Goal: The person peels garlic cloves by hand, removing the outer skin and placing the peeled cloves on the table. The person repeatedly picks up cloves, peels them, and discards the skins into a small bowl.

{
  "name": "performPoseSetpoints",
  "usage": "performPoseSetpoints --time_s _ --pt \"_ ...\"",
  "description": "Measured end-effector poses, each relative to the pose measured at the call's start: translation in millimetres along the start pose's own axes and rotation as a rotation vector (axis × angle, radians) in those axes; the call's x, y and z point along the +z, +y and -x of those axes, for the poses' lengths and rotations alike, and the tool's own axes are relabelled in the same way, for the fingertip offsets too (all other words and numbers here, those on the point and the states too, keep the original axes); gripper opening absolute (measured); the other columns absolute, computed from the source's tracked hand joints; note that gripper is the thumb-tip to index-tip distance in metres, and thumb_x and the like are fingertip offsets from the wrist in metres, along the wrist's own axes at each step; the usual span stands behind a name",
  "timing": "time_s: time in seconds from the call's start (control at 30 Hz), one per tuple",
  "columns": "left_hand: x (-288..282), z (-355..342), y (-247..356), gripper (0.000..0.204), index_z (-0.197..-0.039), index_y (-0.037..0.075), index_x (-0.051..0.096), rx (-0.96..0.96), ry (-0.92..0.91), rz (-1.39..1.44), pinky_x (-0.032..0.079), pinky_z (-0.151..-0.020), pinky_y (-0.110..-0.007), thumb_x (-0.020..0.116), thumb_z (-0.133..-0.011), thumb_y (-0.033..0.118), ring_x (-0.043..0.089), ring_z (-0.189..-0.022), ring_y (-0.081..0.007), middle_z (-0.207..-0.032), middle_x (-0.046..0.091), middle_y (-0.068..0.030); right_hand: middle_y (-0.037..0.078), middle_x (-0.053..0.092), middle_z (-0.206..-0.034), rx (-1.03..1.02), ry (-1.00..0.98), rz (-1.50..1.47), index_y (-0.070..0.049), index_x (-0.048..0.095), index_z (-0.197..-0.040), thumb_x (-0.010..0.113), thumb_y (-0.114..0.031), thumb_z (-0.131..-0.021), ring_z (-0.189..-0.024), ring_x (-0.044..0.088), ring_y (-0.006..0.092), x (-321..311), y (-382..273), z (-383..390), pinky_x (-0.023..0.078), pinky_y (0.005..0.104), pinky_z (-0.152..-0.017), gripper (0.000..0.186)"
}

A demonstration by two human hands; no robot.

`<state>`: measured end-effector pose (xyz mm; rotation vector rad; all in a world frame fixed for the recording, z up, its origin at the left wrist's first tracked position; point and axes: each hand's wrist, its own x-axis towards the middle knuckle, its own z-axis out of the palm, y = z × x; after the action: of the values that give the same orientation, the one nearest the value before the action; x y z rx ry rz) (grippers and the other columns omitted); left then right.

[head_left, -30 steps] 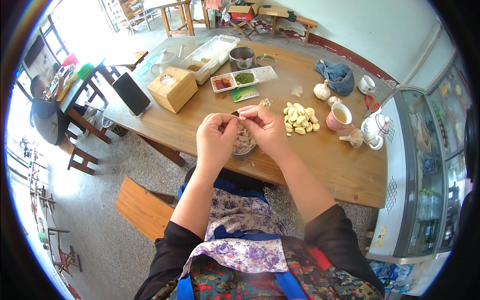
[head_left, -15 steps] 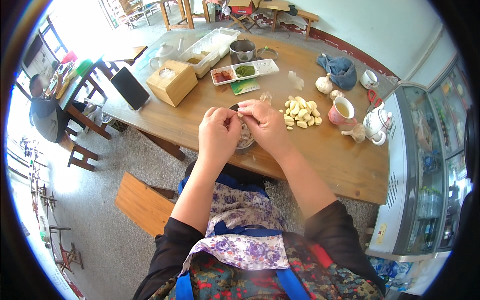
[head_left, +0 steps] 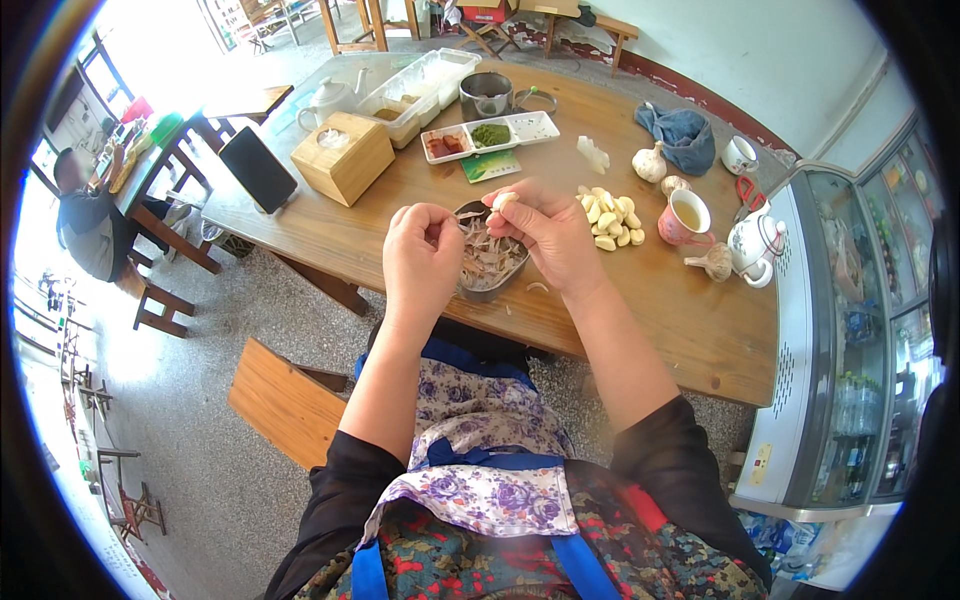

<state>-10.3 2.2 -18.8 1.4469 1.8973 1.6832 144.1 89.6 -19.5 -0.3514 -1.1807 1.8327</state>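
Observation:
My right hand point(head_left: 541, 240) pinches a peeled garlic clove point(head_left: 505, 201) above a dark bowl point(head_left: 490, 285) full of papery garlic skins point(head_left: 483, 255). My left hand point(head_left: 420, 255) is closed at the bowl's left side; what its fingertips hold, if anything, is hidden. Right of my right hand lies a pile of peeled cloves point(head_left: 614, 221), with whole garlic bulbs point(head_left: 649, 165) behind it and to the right point(head_left: 714, 264).
On the wooden table point(head_left: 680, 340) are a phone on a stand point(head_left: 255, 167), wooden box point(head_left: 340, 155), condiment tray point(head_left: 530, 128), pink cup point(head_left: 680, 225), teapot point(head_left: 755, 250) and blue cloth point(head_left: 680, 135). A glass-fronted fridge point(head_left: 850, 350) stands right; another person point(head_left: 85, 220) sits left.
My hands have separated: the left moved leftward, the right rose to the right with the clove. More of the bowl of skins now shows between them.

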Motion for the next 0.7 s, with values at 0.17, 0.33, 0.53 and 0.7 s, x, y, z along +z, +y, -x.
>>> performPoseSetpoints --time_s 0.17,0.33,0.53,0.7 --pt "-3 3 11 0.013 -0.085 0.0 0.066 -0.025 -0.078 -0.048 0.051 -0.068 -0.032 0.073 -0.087 0.012 0.061 -0.07 -0.0201 -0.084 0.061 -0.0094 0.011 0.072 -0.105 -0.025 0.061 0.149 -0.001 0.067 -0.105 0.07 0.001 -0.092 -0.087 0.07 0.0137 4 3 0 0.059 0.0276 -0.081 0.013" --pt "3 2 12 0.011 -0.087 -0.001 0.07 0.049 -0.033 0.073 0.049 -0.065 -0.027 0.075 -0.087 0.008 0.059 -0.069 -0.0127 -0.083 0.061 -0.0064 0.008 0.074 -0.1 -0.142 0.11 0.568 -0.001 0.071 -0.103 0.071 0.002 -0.091 -0.089 0.07 0.0126 7 8 3 0.057 0.0277 -0.081 0.013" --pt "6 8 19 0.009 -0.094 -0.002 0.075 0.043 -0.053 0.09 0.048 -0.064 -0.024 0.073 -0.089 0.005 0.059 -0.069 -0.0092 -0.083 0.064 -0.005 0.011 0.075 -0.102 -0.403 0.088 0.798 -0.002 0.072 -0.1 0.072 0.0 -0.088 -0.095 0.071 0.021 7 16 5 0.057 0.0317 -0.082 0.012" --pt "7 8 17 0.009 -0.091 -0.002 0.074 0.044 -0.041 0.038 0.05 -0.066 -0.028 0.072 -0.087 0.006 0.062 -0.069 -0.0156 -0.081 0.065 -0.0083 0.014 0.074 -0.103 -0.625 0.03 1.082 -0.002 0.073 -0.1 0.071 0.0 -0.086 -0.097 0.069 0.0296 2 19 4 0.056 0.0368 -0.085 0.014"
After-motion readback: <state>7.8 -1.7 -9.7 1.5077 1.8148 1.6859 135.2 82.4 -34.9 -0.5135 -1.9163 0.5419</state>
